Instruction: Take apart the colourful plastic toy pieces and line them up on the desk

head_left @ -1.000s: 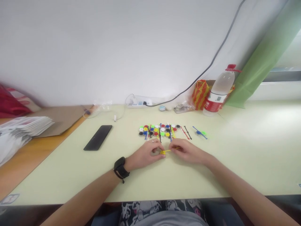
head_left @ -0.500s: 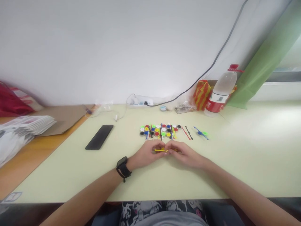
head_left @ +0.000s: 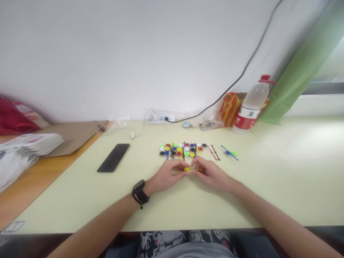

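Observation:
My left hand [head_left: 165,175], with a black watch on its wrist, pinches a yellow plastic arrow spinner [head_left: 187,169] between thumb and fingers. Part of the spinner is hidden by the fingertips. Close against it, my right hand [head_left: 211,173] is closed at the fingertips on a small, pale, see-through piece [head_left: 192,167], too blurred to make out fully. Just beyond both hands lie rows of small coloured discs [head_left: 179,154] with arrow pointers among them. Right of the rows are a red arrow [head_left: 212,153] and a black arrow [head_left: 215,152]. Farther right rests a blue arrow spinner [head_left: 228,153] with a green disc [head_left: 234,153].
A black phone [head_left: 113,158] lies to the left. Along the wall are a power strip [head_left: 158,120], a plastic bag of small parts [head_left: 211,124] and a large water bottle [head_left: 251,105]. Stacked papers [head_left: 34,143] and cardboard [head_left: 77,136] are at far left.
My right hand's fingers have lifted and parted slightly from the left hand's, showing the pale piece between them. The yellow spinner has turned a little in my left hand.

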Tool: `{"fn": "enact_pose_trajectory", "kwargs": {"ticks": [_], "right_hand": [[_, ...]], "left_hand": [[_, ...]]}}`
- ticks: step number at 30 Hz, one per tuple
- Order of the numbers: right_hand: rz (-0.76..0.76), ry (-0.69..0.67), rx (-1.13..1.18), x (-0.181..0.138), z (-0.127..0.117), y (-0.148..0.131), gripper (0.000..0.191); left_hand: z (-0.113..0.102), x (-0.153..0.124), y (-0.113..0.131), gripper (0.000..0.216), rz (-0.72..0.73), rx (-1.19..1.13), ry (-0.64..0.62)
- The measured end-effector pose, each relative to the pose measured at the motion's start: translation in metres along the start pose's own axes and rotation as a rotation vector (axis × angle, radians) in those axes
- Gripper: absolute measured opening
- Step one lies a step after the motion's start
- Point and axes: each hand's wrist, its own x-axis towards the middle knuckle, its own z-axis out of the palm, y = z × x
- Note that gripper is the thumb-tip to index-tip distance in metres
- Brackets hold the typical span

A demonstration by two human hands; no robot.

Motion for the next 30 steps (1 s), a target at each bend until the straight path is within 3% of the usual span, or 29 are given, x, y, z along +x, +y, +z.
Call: {"fn": "enact_pose_trajectory", "kwargs": {"ticks": [12,20,26,30], "right_hand": [[-0.002,-0.010,0.219,0.0008,-0.0066,-0.0063,0.013],[0.027,0.065,0.334,0.0030,-0.0067,-0.0040,0.025],[0.023,0.206,0.237,0.0029,-0.0089,-0.0008,0.038],[-0.039,0.177,0.164,-0.0001,-0.0092,-0.0014,0.048]], "left_hand": [[-0.0031,-0.0022,0.0036,0.020,0.006,-0.022,-0.032],[-0.0007,-0.0020,0.0054,0.028,-0.053,-0.244,-0.073],[-0.0020,0.0023,0.0006,0.030,-0.102,-0.291,0.052],[-0.0033,0.0039,-0.0007,0.030,-0.106,-0.314,0.110]]}}
